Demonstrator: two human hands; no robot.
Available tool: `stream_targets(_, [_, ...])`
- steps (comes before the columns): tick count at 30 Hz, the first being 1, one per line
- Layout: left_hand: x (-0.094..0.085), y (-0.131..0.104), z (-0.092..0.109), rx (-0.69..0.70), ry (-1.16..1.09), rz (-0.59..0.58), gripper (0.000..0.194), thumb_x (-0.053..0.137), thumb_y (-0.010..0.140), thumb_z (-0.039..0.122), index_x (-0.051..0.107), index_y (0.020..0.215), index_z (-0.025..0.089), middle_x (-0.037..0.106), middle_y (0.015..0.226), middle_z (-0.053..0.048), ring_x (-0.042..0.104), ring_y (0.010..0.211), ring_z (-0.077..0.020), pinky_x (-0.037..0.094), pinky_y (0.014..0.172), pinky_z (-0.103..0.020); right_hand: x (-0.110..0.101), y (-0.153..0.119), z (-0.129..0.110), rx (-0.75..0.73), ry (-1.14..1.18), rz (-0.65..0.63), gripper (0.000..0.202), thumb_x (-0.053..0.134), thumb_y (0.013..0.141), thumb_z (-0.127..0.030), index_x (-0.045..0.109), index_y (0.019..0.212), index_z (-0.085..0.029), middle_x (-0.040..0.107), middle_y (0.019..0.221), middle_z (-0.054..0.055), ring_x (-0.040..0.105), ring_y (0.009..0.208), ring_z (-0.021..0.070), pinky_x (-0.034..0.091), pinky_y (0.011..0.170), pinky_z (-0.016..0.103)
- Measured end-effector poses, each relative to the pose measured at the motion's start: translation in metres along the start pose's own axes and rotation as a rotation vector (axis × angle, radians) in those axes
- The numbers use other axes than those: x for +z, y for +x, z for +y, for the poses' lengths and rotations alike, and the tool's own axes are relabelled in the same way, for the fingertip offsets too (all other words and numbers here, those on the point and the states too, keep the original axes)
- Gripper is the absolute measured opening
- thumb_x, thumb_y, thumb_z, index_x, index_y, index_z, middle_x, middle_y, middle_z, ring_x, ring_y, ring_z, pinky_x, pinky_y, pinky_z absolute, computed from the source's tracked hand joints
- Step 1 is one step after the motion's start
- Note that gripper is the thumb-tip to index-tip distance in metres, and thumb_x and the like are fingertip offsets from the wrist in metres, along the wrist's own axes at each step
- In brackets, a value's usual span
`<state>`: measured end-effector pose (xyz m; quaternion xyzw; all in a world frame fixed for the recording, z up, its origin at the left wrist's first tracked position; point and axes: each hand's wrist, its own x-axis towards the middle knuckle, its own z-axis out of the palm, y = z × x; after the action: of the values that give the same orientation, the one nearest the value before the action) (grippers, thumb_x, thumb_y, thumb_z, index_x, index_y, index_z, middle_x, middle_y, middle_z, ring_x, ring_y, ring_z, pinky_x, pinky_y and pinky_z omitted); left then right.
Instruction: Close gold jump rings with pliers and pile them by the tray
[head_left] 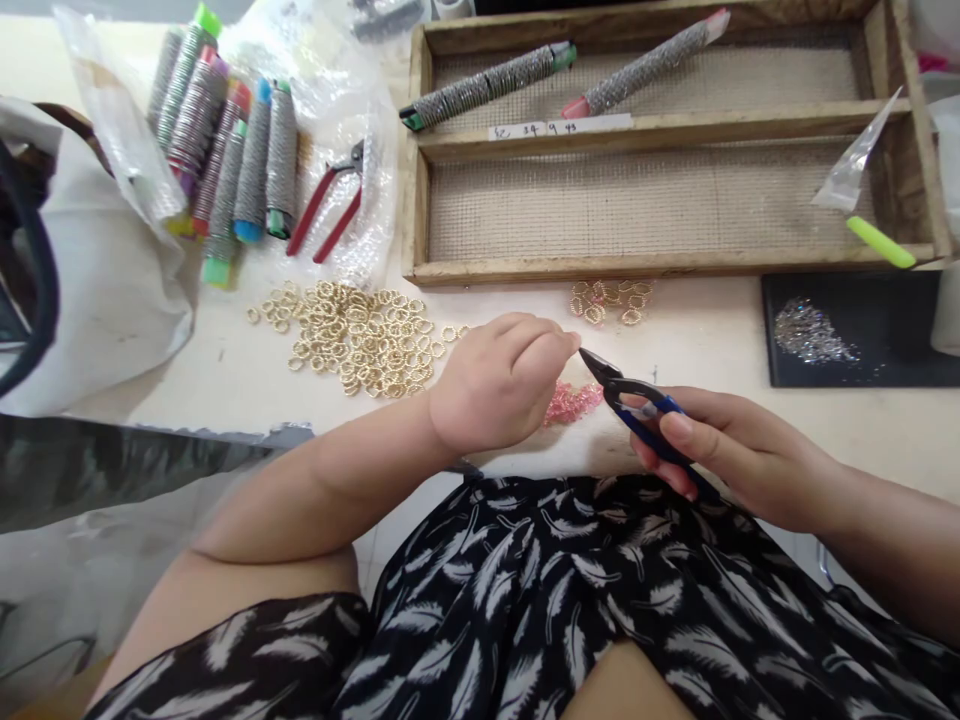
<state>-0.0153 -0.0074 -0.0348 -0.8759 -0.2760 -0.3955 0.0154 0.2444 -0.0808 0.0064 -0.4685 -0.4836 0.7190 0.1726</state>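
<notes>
My right hand (705,440) is wrapped round the blue-handled pliers (637,405), whose dark jaws point up and left to the fingertips of my left hand (510,378). The fingers of my left hand are curled into a pinch; what they hold, if anything, is hidden. Just below the plier tips lies a heap of small pink pieces (571,403), partly covered by my left hand. Gold twisted rings (360,335) are piled to the left of that hand. Above the pliers, near the wooden frame, sits a smaller group of gold rings with pink bits (611,300).
A wooden mesh-bottomed tray (637,265) holds two wire-wrapped sticks (487,88). Several wrapped sticks (225,150) and red-handled pliers (330,205) lie at upper left on plastic. A black pad (885,350) with silvery bits (810,332) is at right. A yellow-green piece (881,242) rests on the tray rim.
</notes>
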Motion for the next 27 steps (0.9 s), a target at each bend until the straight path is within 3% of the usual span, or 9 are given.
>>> stream_targets(9, [0.002, 0.0, 0.004, -0.035, 0.016, -0.004, 0.013, 0.059, 0.092, 0.008, 0.061, 0.096, 0.02, 0.078, 0.084, -0.003, 0.071, 0.074, -0.0161, 0.06, 0.071, -0.027, 0.001, 0.004, -0.009, -0.071, -0.18, 0.013, 0.054, 0.047, 0.109, -0.068, 0.061, 0.085, -0.023, 0.056, 0.063, -0.001, 0.051, 0.057, 0.0144, 0.041, 0.054, 0.029])
stream_targets(15, [0.005, 0.0, 0.009, -0.06, 0.115, -0.008, 0.014, 0.058, 0.095, 0.01, 0.063, 0.102, 0.02, 0.078, 0.084, -0.001, 0.07, 0.073, -0.0168, 0.058, 0.07, -0.029, 0.004, 0.006, -0.008, -0.097, -0.234, 0.066, 0.049, 0.049, 0.109, -0.065, 0.062, 0.088, -0.023, 0.057, 0.064, -0.001, 0.053, 0.055, 0.0157, 0.043, 0.051, 0.029])
stream_targets(21, [0.009, 0.002, 0.011, -0.06, 0.188, -0.001, 0.014, 0.058, 0.098, 0.012, 0.06, 0.088, 0.021, 0.07, 0.07, 0.0, 0.065, 0.064, -0.0174, 0.051, 0.059, -0.031, 0.005, 0.01, -0.004, -0.202, -0.304, 0.101, 0.044, 0.049, 0.111, -0.057, 0.061, 0.083, -0.026, 0.056, 0.06, -0.001, 0.058, 0.064, 0.0203, 0.044, 0.06, 0.033])
stream_targets(27, [0.004, 0.002, 0.008, -0.174, -0.039, -0.014, 0.011, 0.06, 0.099, 0.014, 0.066, 0.093, 0.021, 0.076, 0.077, 0.0, 0.07, 0.07, -0.0157, 0.056, 0.067, -0.029, 0.004, 0.011, -0.004, -0.247, -0.328, 0.113, 0.04, 0.052, 0.111, -0.054, 0.06, 0.084, -0.027, 0.056, 0.062, 0.0, 0.064, 0.076, 0.0242, 0.047, 0.067, 0.034])
